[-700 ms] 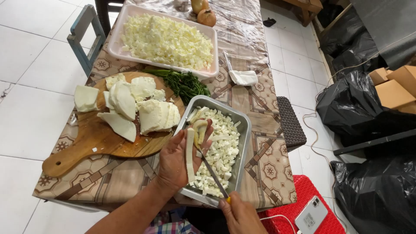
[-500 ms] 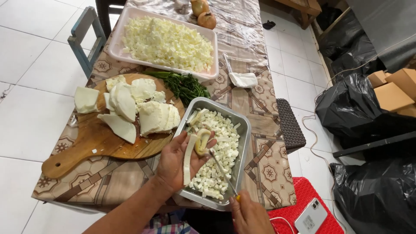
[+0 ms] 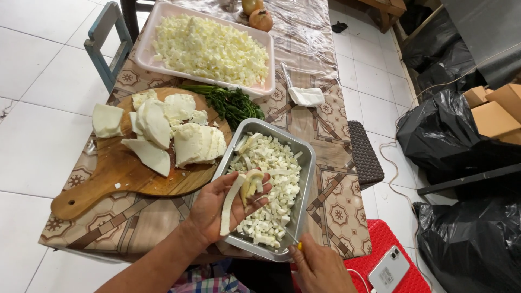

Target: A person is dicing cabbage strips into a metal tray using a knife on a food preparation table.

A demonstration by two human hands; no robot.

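Fig.: my two hands over the prep table, seen from above.

(a) My left hand [image 3: 220, 209], palm up, fingers loosely curled, cradles several long pale strips [image 3: 241, 192] of the white veg. One strip hangs down across my palm; the others lie bunched nr my fingertips. Hand sits over the near-left edge of the metal tray [image 3: 305, 187].

(b) My right hand [image 3: 320, 268], at bottom edge of view, is closed round a yellow-handled knife [image 3: 293, 241]; thin blade points up-left into the tray, toward the strips. Only part of the handle shows.

(c) The tray is rectangular, grey, approx. full of small white diced pieces [image 3: 271, 179], w/ a few uncut strips at its far-left corner.

(d) Left of the tray: round wooden cutting board [image 3: 108, 184] w/ handle pointing near-left, bearing thick white slices [image 3: 173, 133]; one wedge [image 3: 107, 120] lies at the board's far-left rim, partly off it.

(e) Between board and tray, far side: bunch of green stalks [image 3: 233, 103].

(f) Far end of table: pale pink tray [image 3: 149, 46] heaped w/ more white dice; two brown onions [image 3: 258, 13] beyond it.

(g) Right of the pink tray: crumpled white cloth [image 3: 305, 96]. Table has a patterned brown cover [image 3: 336, 206].

(h) Floor, right: black bags [image 3: 450, 141], red stool [image 3: 380, 244] w/ a phone [image 3: 388, 271] on it.
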